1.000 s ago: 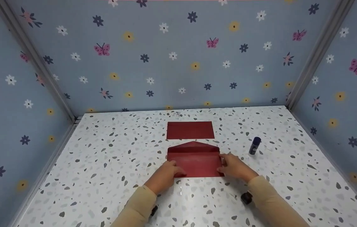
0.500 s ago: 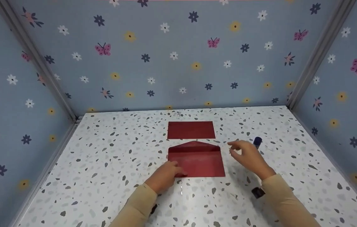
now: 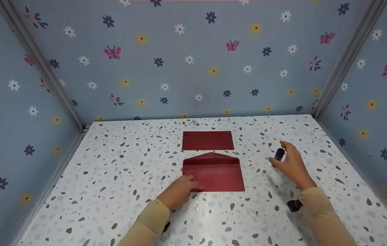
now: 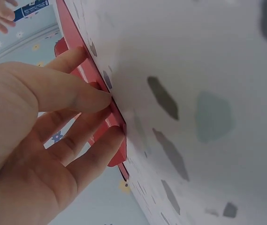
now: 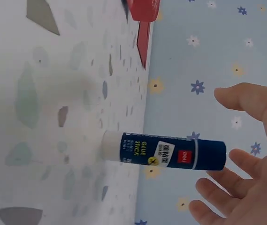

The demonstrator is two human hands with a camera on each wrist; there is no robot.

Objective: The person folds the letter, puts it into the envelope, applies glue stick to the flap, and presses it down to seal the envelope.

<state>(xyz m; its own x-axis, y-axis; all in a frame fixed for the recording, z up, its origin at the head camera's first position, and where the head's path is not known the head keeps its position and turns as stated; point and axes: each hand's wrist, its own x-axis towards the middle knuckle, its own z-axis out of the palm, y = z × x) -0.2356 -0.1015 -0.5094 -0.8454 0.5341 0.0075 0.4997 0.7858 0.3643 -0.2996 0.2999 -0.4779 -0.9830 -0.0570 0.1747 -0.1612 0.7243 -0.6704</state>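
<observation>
A red envelope (image 3: 215, 177) lies on the speckled table with its pointed flap unfolded away from me. My left hand (image 3: 179, 191) rests at its near left corner. In the left wrist view, thumb and fingertips of the left hand (image 4: 53, 126) touch the red edge, fingers only loosely bent. An upright glue stick (image 5: 166, 151), dark blue with a white base, stands on the table to the right. Around it, thumb and fingers spread apart, is my right hand (image 3: 294, 167). In the right wrist view, the thumb is clear of the glue stick; fingertips are close behind its cap.
Behind the envelope lies a flat dark red rectangle (image 3: 208, 140), seemingly of paper. Blue flowered walls (image 3: 193, 61) rise at the back and both sides of the table (image 3: 128, 164). Small black devices show at the right sleeve (image 3: 327, 208) and beneath the left sleeve.
My right hand has left the envelope's right edge and moved right to the glue stick, its fingers spreading. The left hand has stayed on the envelope.
</observation>
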